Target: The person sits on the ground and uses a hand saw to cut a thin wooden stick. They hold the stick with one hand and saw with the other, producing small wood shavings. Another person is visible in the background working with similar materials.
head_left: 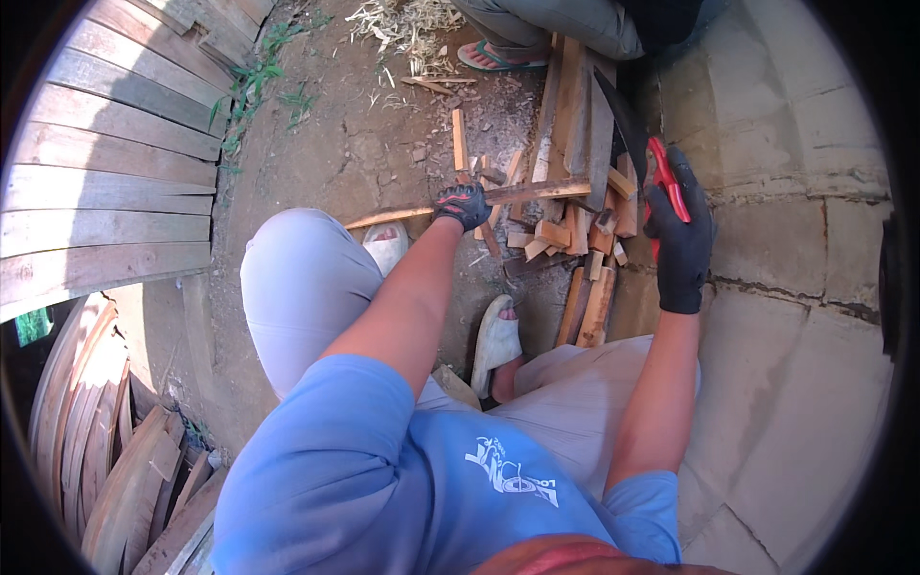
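Observation:
My left hand [463, 205], in a dark glove, is closed round a long thin wooden strip [537, 191]. The strip runs crosswise in front of my knees, and its right end reaches over a heap of short wood offcuts [553, 233]. My right hand [682, 235], also gloved, grips the red handle of a handsaw [628, 120]. The saw is raised to the right of the strip, its dark blade pointing away from me and apart from the strip. Part of the handle is hidden by my fingers.
Long boards [573, 115] lie beyond the offcuts, where another person's leg [546, 24] and sandalled foot [494, 57] show. A concrete block wall [786, 220] rises on the right. On the left are a plank wall [115, 182] and stacked curved slabs [81, 412]. Wood shavings [402, 29] litter the far ground.

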A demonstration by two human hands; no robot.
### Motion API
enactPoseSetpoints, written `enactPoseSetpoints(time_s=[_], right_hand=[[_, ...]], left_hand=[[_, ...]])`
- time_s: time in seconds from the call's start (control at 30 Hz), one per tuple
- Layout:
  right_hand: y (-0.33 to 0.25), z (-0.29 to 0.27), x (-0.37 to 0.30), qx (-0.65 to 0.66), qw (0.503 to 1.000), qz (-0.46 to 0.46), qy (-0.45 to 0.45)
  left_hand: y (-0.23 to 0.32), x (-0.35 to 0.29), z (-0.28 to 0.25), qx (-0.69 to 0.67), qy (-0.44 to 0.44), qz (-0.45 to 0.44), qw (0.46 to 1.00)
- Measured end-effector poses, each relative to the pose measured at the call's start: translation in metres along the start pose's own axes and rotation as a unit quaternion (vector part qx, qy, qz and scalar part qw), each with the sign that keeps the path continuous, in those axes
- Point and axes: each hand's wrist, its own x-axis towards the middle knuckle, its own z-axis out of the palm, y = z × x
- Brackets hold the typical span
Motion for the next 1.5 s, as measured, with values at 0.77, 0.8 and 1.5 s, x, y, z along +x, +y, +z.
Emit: enactPoseSetpoints(time_s=[0.77,0.8,1.5], right_hand=[[-0.071,0.092,-0.214,-0.361,0.932,0.033,-0.034],[-0.076,0.091,-0.218,-0.365,0.93,0.019,-0.035],[-0.052,0.057,-0.235,-0.391,0.92,-0.024,-0.007]], left_hand=[[0.013,0.0,-0.004,-0.055,0.053,-0.009,0.997],[0.02,0.0,-0.002,-0.055,0.058,-0.007,0.997],[0.051,0.019,-0.043,0.008,-0.149,0.064,0.987]])
